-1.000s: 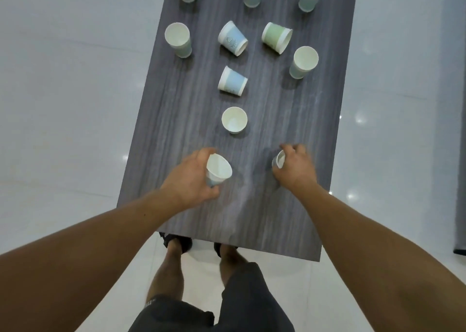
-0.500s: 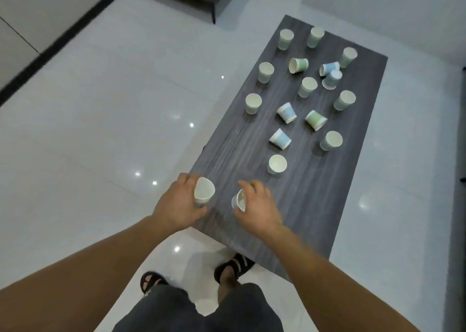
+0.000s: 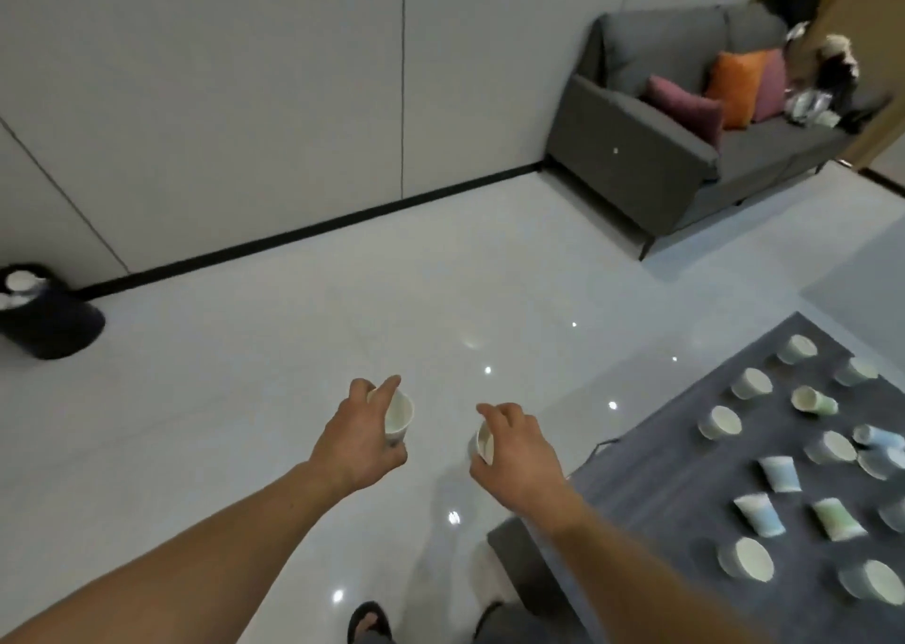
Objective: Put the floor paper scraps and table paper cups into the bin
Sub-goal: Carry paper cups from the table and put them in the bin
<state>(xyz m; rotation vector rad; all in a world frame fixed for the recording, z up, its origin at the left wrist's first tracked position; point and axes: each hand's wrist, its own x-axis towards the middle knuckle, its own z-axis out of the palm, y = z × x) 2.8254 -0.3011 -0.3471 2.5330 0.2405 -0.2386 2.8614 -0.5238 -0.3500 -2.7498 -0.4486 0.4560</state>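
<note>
My left hand (image 3: 362, 440) grips a cup (image 3: 397, 416), my right hand (image 3: 514, 452) a second cup (image 3: 485, 443): two per trip to the bin (image 3: 46, 320), well apart.

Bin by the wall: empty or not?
Not empty: white pieces show in the open top of the black bin; cups or scraps, cannot tell.

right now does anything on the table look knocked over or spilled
Several cups lie on their sides on the table: a blue cup, a second blue cup and a green cup nearer, a far green cup and a far blue cup. No spill shows.
</note>
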